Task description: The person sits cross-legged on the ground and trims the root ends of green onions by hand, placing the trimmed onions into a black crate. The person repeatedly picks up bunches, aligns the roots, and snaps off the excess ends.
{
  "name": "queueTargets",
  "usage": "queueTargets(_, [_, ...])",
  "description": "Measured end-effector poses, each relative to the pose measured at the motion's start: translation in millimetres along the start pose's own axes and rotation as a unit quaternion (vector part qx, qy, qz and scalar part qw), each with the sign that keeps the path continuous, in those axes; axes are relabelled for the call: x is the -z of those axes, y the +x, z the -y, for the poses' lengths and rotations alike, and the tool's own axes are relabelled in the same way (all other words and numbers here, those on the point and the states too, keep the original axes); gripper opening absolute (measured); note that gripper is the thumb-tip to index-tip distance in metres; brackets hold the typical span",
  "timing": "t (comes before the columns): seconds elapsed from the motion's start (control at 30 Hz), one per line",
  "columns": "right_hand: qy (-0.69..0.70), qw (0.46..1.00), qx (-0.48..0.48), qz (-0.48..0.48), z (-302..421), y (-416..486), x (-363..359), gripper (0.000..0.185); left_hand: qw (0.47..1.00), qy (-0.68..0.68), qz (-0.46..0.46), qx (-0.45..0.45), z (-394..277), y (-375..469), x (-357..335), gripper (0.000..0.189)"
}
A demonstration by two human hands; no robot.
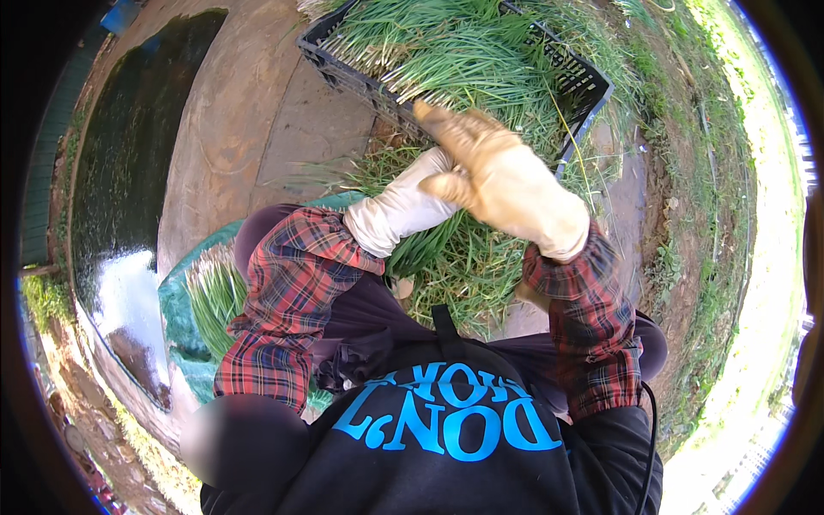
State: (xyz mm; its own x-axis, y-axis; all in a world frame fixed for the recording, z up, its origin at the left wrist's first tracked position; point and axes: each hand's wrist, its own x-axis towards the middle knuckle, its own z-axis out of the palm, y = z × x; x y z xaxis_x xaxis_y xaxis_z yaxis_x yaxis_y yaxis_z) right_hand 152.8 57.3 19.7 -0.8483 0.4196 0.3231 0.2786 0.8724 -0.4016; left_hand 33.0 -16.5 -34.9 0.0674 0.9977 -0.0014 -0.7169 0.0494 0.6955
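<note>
My left hand (415, 196), in a pale glove, reaches in from the left, its fingers hidden under my right hand. Long green leaves of spring onions (428, 248) come out just below it; whether it grips them is hidden. My right hand (499, 174), in a yellowish, soiled glove, lies across my left hand with thumb and fingers apart. Its fingertips are slightly blurred and point at the near side of a black plastic crate (351, 84). Spring onions (476, 71) with white stems and green leaves are heaped in the crate.
Loose green leaves (460, 283) cover the ground between my legs. At the left, more spring onions (215, 286) lie on a green plastic sheet (177, 299). Dark water (122, 174) lies beyond the paved ground (219, 122). Weeds and soil (676, 193) border the right side.
</note>
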Motion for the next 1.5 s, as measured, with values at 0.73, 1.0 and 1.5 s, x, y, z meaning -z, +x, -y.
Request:
queueTargets(0.73, [0.373, 0.901, -0.125, 0.184, -43, 5, -87, 0.078, 0.949, 0.257, -0.182, -0.011, -44, 16, 35, 0.017])
queueTargets(1.0, [-0.037, 0.990, -0.120, 0.070, -171, 96, -134, 0.060, 0.915, 0.281, -0.263, -0.123, -85, 26, 31, 0.009])
queueTargets(1.5, [-0.034, 0.995, -0.063, 0.063, -186, 40, -82, 0.031, 0.935, 0.252, -0.238, -0.078, -75, 31, 20, 0.028])
